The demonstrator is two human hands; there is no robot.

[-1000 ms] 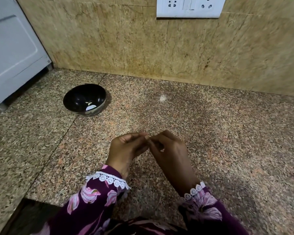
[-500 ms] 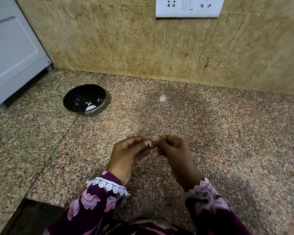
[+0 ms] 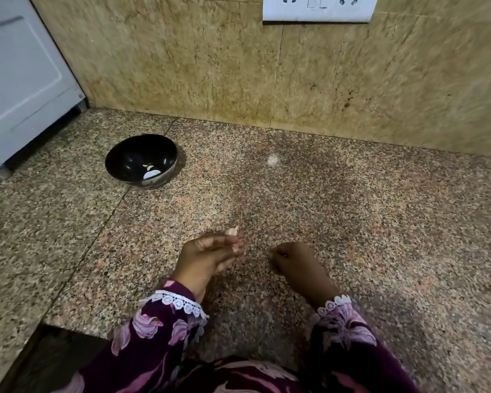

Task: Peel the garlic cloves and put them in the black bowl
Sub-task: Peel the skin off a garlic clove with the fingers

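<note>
From the head camera, the stone counter [image 3: 352, 222] runs back to a tan tiled wall [image 3: 182, 66]. Its front edge shows at the bottom left, with a dark gap below it. A white appliance [image 3: 20, 80] stands at the far left, where the counter meets the wall. A white socket plate [image 3: 318, 8] sits high on the wall. There is lots of bare counter on the right side and between the hands and the wall. A small pale spot [image 3: 272, 159] marks the counter near the wall.

The black bowl [image 3: 141, 160] sits on the counter to the left, near the appliance and well apart from both hands. Inside it lie a few small white pieces [image 3: 150, 173] near the bottom. They look like peeled garlic, but they are too small to be sure.

The left hand [image 3: 207, 259] is over the counter near the front. Its fingertips pinch a garlic clove [image 3: 233, 231], which pokes up pale above them. The right hand [image 3: 298, 262] is just beside it, and the two hands do not touch. Its fingers are curled in tight. It may pinch a thin bit of skin at the tips, but this is too small to tell. Both arms wear purple flowered sleeves [image 3: 159, 330] with white lace cuffs.
</note>
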